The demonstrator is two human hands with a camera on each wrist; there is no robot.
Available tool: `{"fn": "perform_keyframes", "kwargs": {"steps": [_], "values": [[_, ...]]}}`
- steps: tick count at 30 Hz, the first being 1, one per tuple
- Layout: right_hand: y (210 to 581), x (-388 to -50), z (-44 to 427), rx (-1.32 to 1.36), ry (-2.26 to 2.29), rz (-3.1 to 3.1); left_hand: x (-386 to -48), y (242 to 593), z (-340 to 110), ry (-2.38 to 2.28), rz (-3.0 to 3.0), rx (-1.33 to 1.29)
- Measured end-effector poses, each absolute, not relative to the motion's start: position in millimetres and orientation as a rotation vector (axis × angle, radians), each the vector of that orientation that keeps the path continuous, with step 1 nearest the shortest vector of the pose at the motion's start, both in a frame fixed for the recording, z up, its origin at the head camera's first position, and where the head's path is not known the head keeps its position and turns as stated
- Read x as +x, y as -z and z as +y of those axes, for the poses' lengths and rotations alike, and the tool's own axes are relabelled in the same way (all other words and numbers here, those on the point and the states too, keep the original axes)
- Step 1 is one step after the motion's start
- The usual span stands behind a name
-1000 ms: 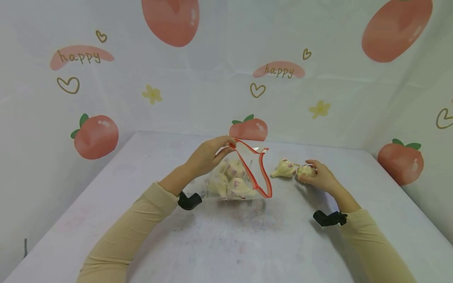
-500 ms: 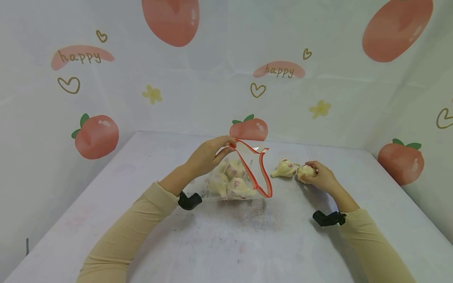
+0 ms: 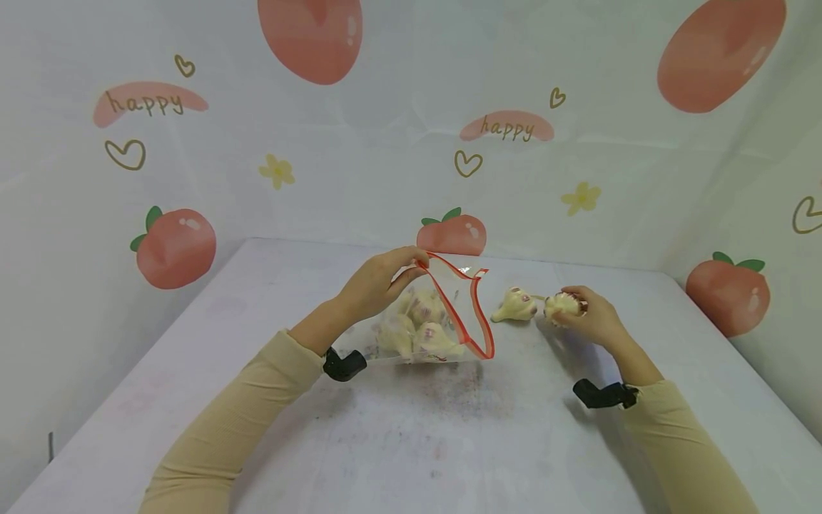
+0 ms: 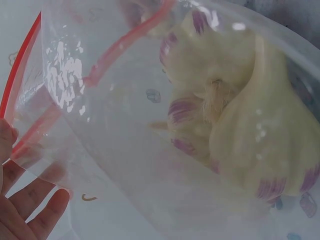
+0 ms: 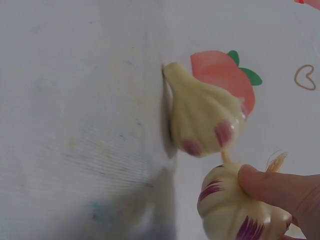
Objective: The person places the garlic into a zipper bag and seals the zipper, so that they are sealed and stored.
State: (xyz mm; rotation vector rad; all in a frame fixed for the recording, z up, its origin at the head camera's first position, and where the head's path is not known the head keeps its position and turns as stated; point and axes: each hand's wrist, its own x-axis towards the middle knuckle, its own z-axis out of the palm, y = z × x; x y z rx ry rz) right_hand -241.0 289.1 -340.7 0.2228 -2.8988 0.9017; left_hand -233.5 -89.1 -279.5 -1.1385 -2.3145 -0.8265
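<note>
My left hand (image 3: 379, 285) pinches the red-edged rim of a clear zip bag (image 3: 472, 307) and holds its mouth open toward the right. Several garlic bulbs (image 3: 432, 337) lie inside the bag; the left wrist view shows purple-streaked garlic (image 4: 270, 135) through the plastic. At the right, my right hand (image 3: 594, 314) grips another garlic bulb (image 5: 227, 200), thumb on its near side; the fingers behind are mostly hidden. Just left of that bulb, a loose garlic bulb (image 3: 516, 305) lies on the table with its stem toward the bag.
The white table (image 3: 411, 442) has faint dark smudges in front of the bag. A pale backdrop (image 3: 359, 143) printed with fruit, hearts and flowers rises behind it. A black wrist mount (image 3: 344, 365) sits on the left wrist, another mount (image 3: 604, 395) on the right.
My right hand has turned the garlic bulb in its grip and shifted slightly right, drawing it a little away from the loose bulb. The left hand and bag stay put.
</note>
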Motion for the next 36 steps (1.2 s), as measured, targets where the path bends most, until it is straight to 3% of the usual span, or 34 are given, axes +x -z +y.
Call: {"fn": "perform_keyframes", "kwargs": {"steps": [36], "values": [[292,-213,258,0.355,-0.988,-2.800,-234,280,-89,0.848,-2.306,-1.158]]}}
